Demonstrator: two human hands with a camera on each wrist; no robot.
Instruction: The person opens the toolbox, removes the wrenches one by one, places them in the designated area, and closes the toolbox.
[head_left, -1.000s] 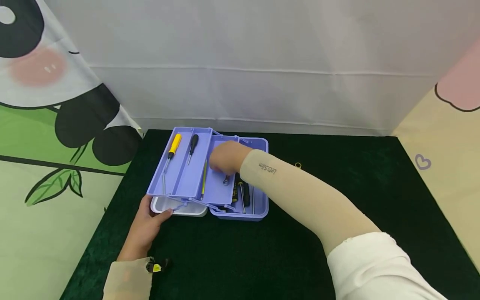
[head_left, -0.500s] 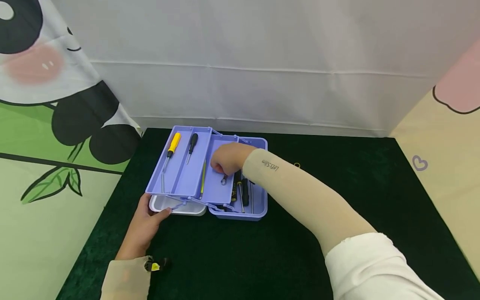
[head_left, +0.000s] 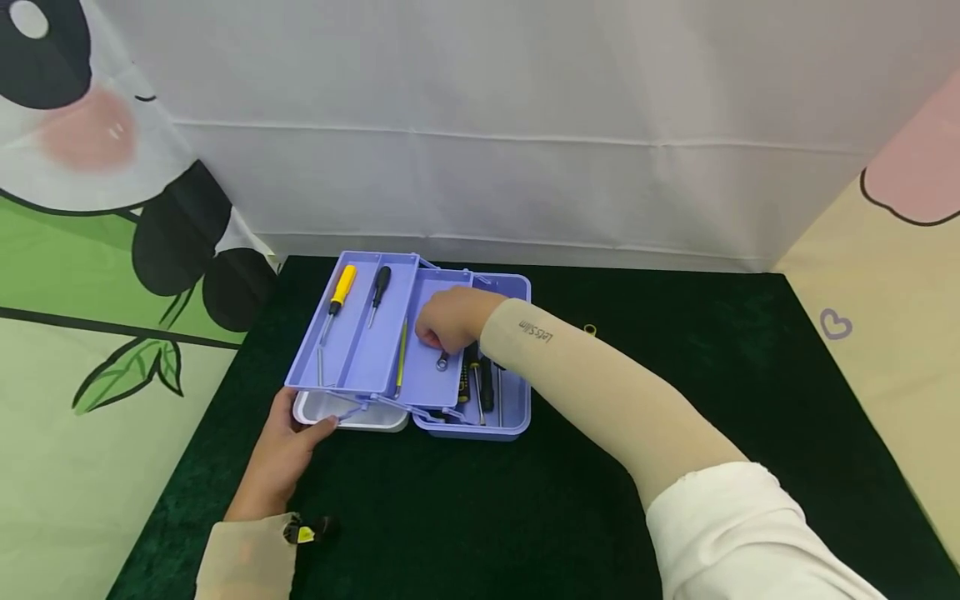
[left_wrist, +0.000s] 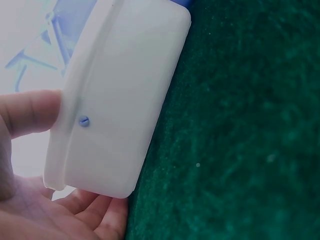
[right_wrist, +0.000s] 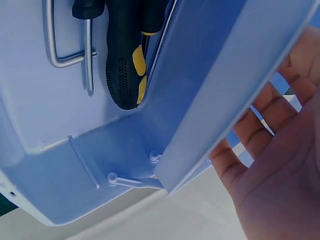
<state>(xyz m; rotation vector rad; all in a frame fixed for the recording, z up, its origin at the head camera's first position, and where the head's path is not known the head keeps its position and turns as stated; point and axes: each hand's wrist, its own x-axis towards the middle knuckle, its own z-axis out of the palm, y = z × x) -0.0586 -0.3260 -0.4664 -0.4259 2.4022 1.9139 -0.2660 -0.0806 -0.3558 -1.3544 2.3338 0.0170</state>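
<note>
In the head view a lilac tool box stands with its stepped trays fanned out leftward. My left hand holds its white lid, thumb on the rim and fingers beneath. My right hand is down in the middle tray, fingers curled, at a small wrench whose ring end sticks out below it. The rest of the wrench and the fingertips are hidden there. In the right wrist view the fingers bend behind the tray's wall. A yellow screwdriver and a black screwdriver lie in the upper tray.
A yellow stick-like tool lies beside the middle tray. Black-and-yellow handled tools and a bent metal rod lie in the box's base. A small yellow ring is on the dark green cloth. A white curtain hangs behind.
The whole head view has shifted slightly. Slightly more of the wrench's ring end shows below my right hand than a second ago. My left hand keeps its hold on the lid.
</note>
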